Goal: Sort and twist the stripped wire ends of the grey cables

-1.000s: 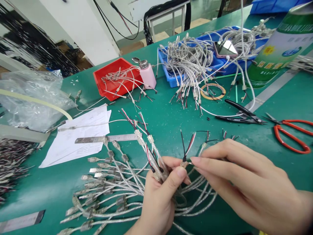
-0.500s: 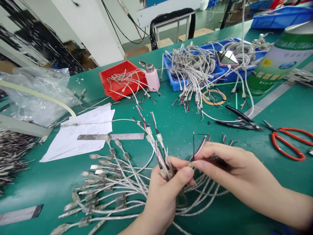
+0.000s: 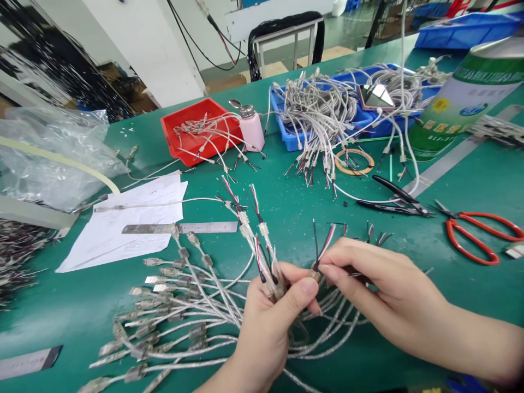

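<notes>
My left hand (image 3: 278, 311) is closed around several clear-sheathed USB cables (image 3: 245, 224), whose split ends with red, white and black wires point up. Between its thumb and forefinger is the end of one more cable (image 3: 315, 274). At that end my right hand (image 3: 380, 289) pinches with thumb and fingertips, close to where the thin wires (image 3: 326, 243) come out of the sheath. Exactly what the right fingertips grip is partly hidden. Metal USB plugs (image 3: 151, 280) of the bundle fan out on the green table (image 3: 90, 305) to the left.
Behind are a red tray (image 3: 172, 136), a pink pump bottle (image 3: 251, 131) and a blue tray (image 3: 292, 143) heaped with cables. Black nippers (image 3: 393, 199), orange-handled scissors (image 3: 470, 234) and a green can (image 3: 450, 103) stand or lie right. A steel ruler (image 3: 208, 227) overlaps papers (image 3: 102, 234).
The right fingertips have shifted slightly up at the cable end, showing more of its sheath. The whole view has moved a little; both hands keep their hold.
</notes>
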Motion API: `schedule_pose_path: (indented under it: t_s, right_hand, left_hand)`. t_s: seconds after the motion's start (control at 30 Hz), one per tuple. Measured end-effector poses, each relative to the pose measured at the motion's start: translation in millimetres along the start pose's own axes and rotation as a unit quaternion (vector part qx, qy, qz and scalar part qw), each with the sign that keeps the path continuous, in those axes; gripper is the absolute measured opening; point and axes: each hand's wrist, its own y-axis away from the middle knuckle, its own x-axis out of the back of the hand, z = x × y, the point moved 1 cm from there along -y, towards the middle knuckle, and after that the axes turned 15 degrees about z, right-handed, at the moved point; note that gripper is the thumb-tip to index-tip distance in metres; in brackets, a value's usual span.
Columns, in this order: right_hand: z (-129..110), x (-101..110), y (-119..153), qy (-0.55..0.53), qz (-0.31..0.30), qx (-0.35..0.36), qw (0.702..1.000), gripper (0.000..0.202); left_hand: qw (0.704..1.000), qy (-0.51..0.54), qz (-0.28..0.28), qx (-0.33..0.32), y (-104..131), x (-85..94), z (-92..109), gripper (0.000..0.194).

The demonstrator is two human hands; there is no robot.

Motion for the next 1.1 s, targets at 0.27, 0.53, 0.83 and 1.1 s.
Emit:
schedule_pose_path:
  t_s: [0.27, 0.53, 0.83, 1.1]
  right_hand:
    - [1.3, 1.9, -2.1, -0.05, -0.004, -0.038, 0.998, 0.015]
    - [0.4, -2.5, 0.4, -0.04, 0.004, -0.054, 0.998, 0.02]
    - [6.8, -7.1, 0.4, -0.062, 0.008, -0.072, 0.995, 0.016]
    - [9.7, -7.0, -3.4, -0.079, -0.01, -0.134, 0.988, 0.031]
  left_hand:
    - [1.0, 0.02, 0.003, 0.011, 0.5, -0.8, -1.7, 0.012]
    - [1.0, 0.017, -0.018, 0.013, 1.7, 0.9, -3.2, 0.012]
    - [0.999, 0.015, -0.03, 0.014, 1.3, 0.8, -3.2, 0.011]
    - [0.999, 0.002, -0.031, 0.008, 1.6, -0.7, -2.7, 0.009]
